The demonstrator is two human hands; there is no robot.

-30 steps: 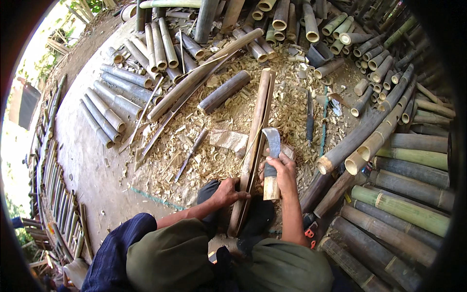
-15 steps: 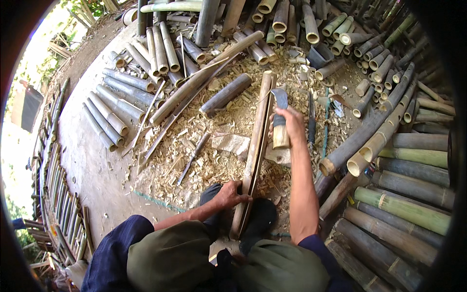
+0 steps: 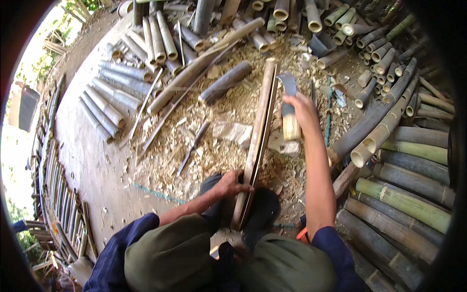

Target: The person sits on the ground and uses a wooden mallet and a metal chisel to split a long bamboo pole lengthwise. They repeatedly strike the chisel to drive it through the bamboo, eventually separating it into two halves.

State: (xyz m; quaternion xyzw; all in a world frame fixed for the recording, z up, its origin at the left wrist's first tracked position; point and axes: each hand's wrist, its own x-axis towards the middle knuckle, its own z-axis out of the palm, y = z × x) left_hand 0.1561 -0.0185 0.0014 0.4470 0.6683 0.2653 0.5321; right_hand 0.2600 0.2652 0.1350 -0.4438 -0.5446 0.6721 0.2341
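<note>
A long split bamboo slat [image 3: 258,131] stands on edge in front of me, running from between my feet away to the upper middle. My left hand [image 3: 229,184] grips its near end. My right hand [image 3: 301,109] is stretched out beside the slat's far half and is shut on the wooden handle of a broad-bladed knife [image 3: 290,104]. The knife's curved metal blade points away, close to the slat's far end. A flat wooden block [image 3: 282,144] lies under the slat among the shavings.
Pale bamboo shavings [image 3: 219,151] cover the ground. Cut bamboo poles [image 3: 404,199] are stacked at the right, and shorter grey sections [image 3: 112,97] lie in rows at the left. A thin metal tool [image 3: 193,147] lies left of the slat. A bamboo fence [image 3: 58,204] borders the far left.
My right hand has carried the knife from near my knees out along the slat toward its far end. My left hand has stayed on the slat's near end.
</note>
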